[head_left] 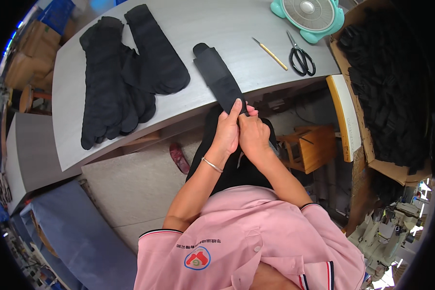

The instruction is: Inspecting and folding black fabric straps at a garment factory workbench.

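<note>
A long black fabric strap (222,79) with a narrow rounded tab at its far end reaches over the table's front edge. My left hand (227,131) is closed on its near end, the thumb lying along the top. Close against it, my right hand (254,132) is closed with bent fingers at the same near end. What the right fingertips pinch is partly hidden. Left of the strap, stacks of black fabric pieces (104,77) with rounded ends lie on the grey table (179,108). Another long black piece (157,53) lies beside them.
A wooden-handled awl (273,55), black-handled scissors (302,60) and a teal-framed round fan (308,12) lie at the back right. A cardboard box (406,174) full of black pieces stands right. Below are a wooden stool (316,147) and a blue cloth-covered surface (77,227).
</note>
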`<state>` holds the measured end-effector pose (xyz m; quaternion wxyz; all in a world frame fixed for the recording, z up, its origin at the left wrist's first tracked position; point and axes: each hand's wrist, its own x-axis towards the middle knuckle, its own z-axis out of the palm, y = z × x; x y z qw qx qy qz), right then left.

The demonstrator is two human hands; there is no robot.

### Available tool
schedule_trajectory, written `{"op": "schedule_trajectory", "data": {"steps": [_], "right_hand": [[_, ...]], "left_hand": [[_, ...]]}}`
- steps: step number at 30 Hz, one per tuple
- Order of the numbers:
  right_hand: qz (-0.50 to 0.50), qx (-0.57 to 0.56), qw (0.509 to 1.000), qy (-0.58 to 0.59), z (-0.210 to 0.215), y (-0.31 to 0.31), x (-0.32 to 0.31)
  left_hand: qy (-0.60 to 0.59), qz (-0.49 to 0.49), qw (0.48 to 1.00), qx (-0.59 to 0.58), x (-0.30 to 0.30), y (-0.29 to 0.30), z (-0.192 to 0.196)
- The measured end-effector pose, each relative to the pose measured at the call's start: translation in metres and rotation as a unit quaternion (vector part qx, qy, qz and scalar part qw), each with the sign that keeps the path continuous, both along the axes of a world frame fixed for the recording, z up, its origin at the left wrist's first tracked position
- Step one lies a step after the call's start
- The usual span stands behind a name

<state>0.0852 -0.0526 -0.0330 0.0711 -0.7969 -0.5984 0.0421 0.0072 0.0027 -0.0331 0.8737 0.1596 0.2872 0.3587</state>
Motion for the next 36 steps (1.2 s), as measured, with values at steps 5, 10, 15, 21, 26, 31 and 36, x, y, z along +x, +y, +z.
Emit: {"op": "schedule_trajectory", "data": {"steps": [5,10,15,21,26,31,36], "right_hand": [[0.046,0.046,0.996,-0.058,0.028,-0.04,-0.011],[0.015,-0.02,0.998,-0.049,0.021,-0.036,-0.011],[-0.018,0.006,0.999,-0.047,0.01,0.001,-0.014],[0.022,-0.065,0.997,0.043,0.039,-0.033,-0.012],[0.028,-0.043,0.992,0.115,0.042,-0.053,-0.014],[0.01,-0.038,0.992,0.118,0.022,-0.03,-0.01],[0.042,-0.028,0.979,0.199,0.047,-0.025,-0.004]], "left_hand": [[-0.005,-0.003,1.0,-0.023,-0.007,0.002,-0.002],[0.003,-0.012,0.998,0.055,-0.003,0.002,-0.009],[-0.017,-0.037,0.999,0.021,-0.007,0.007,0.0],[0.036,0.006,0.999,-0.003,-0.01,0.007,0.01],[0.025,-0.003,1.0,-0.008,-0.015,0.004,0.014],[0.069,0.001,0.997,0.03,-0.008,-0.024,0.015],[0.004,-0.007,1.0,-0.029,-0.02,-0.004,0.017]]}}
